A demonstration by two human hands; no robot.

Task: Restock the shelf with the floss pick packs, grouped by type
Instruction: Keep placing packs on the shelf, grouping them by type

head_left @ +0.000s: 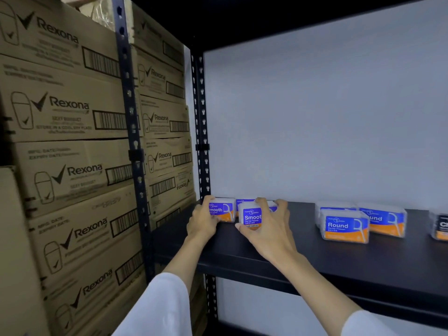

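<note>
At the left end of the black shelf (pixel 266 251), close to the back wall (pixel 315 105), two Smooth packs are being handled. The left-hand Smooth pack (pixel 221 210) is grasped by the left hand (pixel 202 220), fingers curled over its top; the front Smooth pack (pixel 251 217) is gripped from above by the right hand (pixel 271 226) — more purple packs are partly hidden behind. Well apart, toward the right end, two Round packs (pixel 344 226) are set one behind the other, and a dark pack (pixel 441 225) is cut off at the right edge. Beyond the slotted upright (pixel 202 129), Rexona cartons (pixel 68 112) are stacked high.
</note>
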